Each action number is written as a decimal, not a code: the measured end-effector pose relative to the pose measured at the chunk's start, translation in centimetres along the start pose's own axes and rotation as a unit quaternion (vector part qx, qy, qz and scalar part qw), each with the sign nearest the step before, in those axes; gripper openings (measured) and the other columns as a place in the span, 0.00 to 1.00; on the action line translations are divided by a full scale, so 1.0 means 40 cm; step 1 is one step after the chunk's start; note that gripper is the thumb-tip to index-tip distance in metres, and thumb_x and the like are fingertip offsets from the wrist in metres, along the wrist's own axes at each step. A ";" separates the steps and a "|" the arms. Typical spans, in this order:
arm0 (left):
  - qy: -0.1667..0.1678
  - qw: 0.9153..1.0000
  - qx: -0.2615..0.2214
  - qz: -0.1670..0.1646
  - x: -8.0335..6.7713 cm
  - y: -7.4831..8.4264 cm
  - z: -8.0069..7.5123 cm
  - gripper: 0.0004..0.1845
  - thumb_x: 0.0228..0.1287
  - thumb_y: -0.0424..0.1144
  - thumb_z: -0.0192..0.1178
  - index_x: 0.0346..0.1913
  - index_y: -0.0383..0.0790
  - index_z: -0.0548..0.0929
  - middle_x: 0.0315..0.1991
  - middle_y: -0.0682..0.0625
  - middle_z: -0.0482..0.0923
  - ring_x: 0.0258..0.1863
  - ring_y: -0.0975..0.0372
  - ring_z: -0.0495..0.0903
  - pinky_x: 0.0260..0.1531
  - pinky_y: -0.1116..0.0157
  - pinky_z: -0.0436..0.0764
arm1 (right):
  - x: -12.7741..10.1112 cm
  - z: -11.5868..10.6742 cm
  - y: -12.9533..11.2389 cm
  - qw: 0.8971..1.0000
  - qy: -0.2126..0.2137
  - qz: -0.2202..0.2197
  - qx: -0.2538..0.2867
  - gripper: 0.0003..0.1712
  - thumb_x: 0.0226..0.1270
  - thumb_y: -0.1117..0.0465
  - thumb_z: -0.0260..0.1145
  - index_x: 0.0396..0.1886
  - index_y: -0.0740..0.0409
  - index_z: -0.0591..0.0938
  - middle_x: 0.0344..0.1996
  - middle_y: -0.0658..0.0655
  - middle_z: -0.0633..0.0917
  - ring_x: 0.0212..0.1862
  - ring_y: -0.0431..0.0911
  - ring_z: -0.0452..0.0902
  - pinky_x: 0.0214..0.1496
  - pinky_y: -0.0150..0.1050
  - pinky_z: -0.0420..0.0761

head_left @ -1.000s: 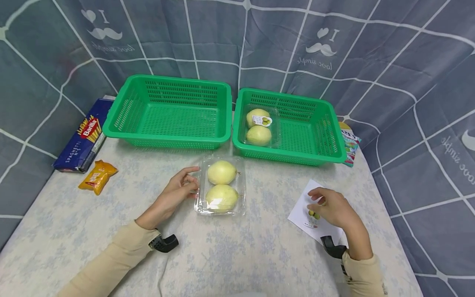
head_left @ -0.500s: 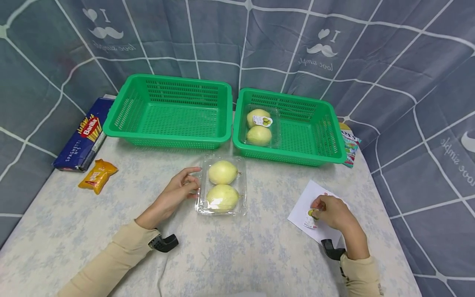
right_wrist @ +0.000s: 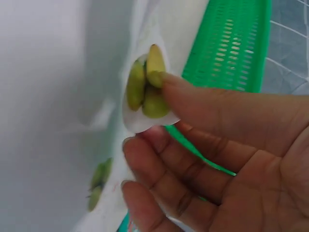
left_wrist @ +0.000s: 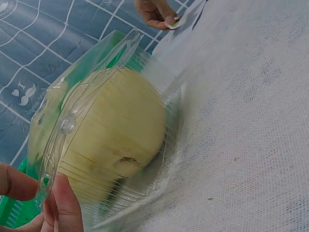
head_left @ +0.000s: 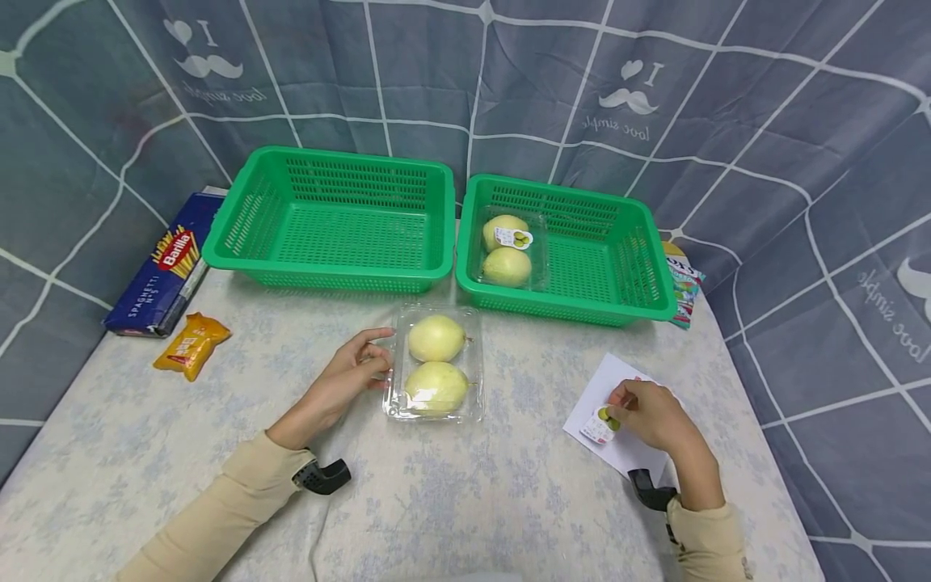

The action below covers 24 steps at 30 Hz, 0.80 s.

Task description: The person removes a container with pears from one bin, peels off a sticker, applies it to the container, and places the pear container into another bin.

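Sticker (head_left: 603,415), pear-printed, one item: now pinched between right hand (head_left: 650,416) thumb and fingertips and peeled partly up from white backing sheet (head_left: 591,404), where a second ago the hand merely hovered over it; judged ready to be carried off the sheet. Left hand (head_left: 344,380) unchanged, fingers pinching the left edge of clear clamshell of two pears (head_left: 435,363) at table centre. Surface: pale floral tablecloth (head_left: 473,485) bearing two green baskets (head_left: 330,218), one holding a labelled pear pack (head_left: 509,245); grey grid-patterned curtain (head_left: 727,121) behind.

Clear clamshell (head_left: 435,364) with two pale pears, flat on table; pear sticker (head_left: 603,423) half-peeled off white sheet (head_left: 618,440).
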<state>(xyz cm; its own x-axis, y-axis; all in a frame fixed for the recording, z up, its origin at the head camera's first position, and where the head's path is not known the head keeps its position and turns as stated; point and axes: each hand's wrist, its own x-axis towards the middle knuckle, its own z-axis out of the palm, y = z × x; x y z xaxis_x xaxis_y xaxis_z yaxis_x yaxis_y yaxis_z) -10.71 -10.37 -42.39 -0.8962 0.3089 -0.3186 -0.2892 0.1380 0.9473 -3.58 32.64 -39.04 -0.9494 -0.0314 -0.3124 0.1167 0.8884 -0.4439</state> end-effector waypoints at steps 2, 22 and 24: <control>0.000 1.000 0.001 -0.001 -0.001 -0.001 -0.001 0.30 0.72 0.29 0.49 0.75 0.35 0.59 0.39 0.53 0.73 0.37 0.65 0.76 0.39 0.68 0.83 | -0.001 -0.003 -0.009 1.000 0.012 -0.016 0.009 0.06 0.68 0.60 0.68 0.33 0.58 0.82 0.30 0.54 0.83 0.32 0.43 0.72 0.30 0.35 0.70; 0.052 0.997 0.048 0.035 -0.004 0.014 0.007 0.31 0.69 0.29 0.54 0.75 0.36 0.62 0.55 0.40 0.67 0.46 0.61 0.73 0.43 0.70 0.83 | 0.082 0.079 -0.182 0.970 0.055 -0.141 0.192 0.07 0.71 0.59 0.67 0.39 0.59 0.84 0.30 0.55 0.84 0.31 0.39 0.75 0.34 0.33 0.76; 0.088 0.990 0.083 0.074 -0.011 0.018 0.014 0.30 0.69 0.29 0.56 0.73 0.37 0.65 0.56 0.38 0.69 0.47 0.60 0.74 0.42 0.72 0.81 | 0.090 0.091 -0.215 0.965 0.051 -0.145 0.213 0.07 0.71 0.59 0.67 0.39 0.58 0.84 0.30 0.56 0.84 0.32 0.40 0.76 0.35 0.32 0.77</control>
<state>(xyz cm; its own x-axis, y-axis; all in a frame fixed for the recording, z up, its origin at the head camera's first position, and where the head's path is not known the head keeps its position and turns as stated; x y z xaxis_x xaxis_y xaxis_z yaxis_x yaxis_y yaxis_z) -10.33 -9.88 -41.56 -0.9737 0.1696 -0.1521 -0.1043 0.2618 0.9595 -6.94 23.23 -39.41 -0.9814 -0.1857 -0.0483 -0.0696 0.5788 -0.8125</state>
